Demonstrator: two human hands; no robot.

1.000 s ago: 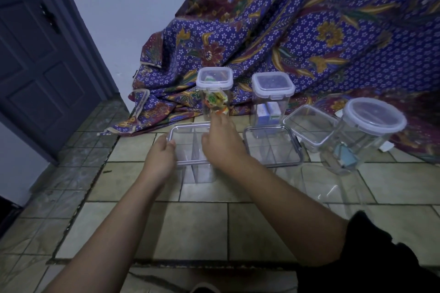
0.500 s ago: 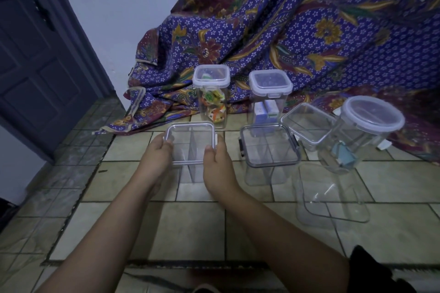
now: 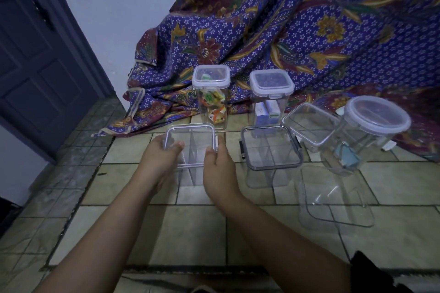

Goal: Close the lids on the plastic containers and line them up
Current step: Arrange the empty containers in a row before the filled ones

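The divided container (image 3: pixel 191 143) stands between the fingers (image 3: pixel 177 145) of both hands. The left hand (image 3: pixel 162 158) and right hand (image 3: pixel 217 169) grasp its sides, thumbs on its lid.

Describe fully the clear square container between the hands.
The clear square plastic container stands upright on the beige tiled floor, looks empty, and has inner dividers and a white-rimmed lid seated on top. The left hand grips its left side, thumb on the lid; the right hand holds its right side.

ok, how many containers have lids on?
5: packet container and box container at back, divided container between left hand and right hand, dark-rimmed container beside it, round container far right.
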